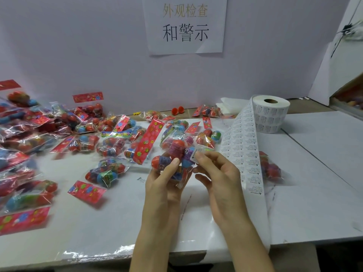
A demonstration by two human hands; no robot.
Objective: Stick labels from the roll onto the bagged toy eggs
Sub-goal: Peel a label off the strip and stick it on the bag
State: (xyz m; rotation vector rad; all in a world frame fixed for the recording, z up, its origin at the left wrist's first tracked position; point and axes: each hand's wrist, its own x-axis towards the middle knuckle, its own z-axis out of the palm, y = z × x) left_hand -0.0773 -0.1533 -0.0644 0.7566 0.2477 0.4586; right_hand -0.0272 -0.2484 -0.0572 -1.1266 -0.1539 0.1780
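My left hand (163,179) grips a clear bag of toy eggs (174,154), red, purple and blue, held above the table's middle. My right hand (214,169) presses a small white warning label (193,155) onto the upper right side of that bag with thumb and fingertips. The label roll (272,116) stands at the back right. Its long printed strip (243,154) runs toward me and hangs over the table's front edge, just right of my right hand.
Several more bagged eggs with red header cards (146,142) lie scattered over the white table (314,173), piled thickest at the left (29,124). One bag (271,167) lies under the strip. A paper sign (185,24) hangs on the back wall. A carton (349,97) stands at far right.
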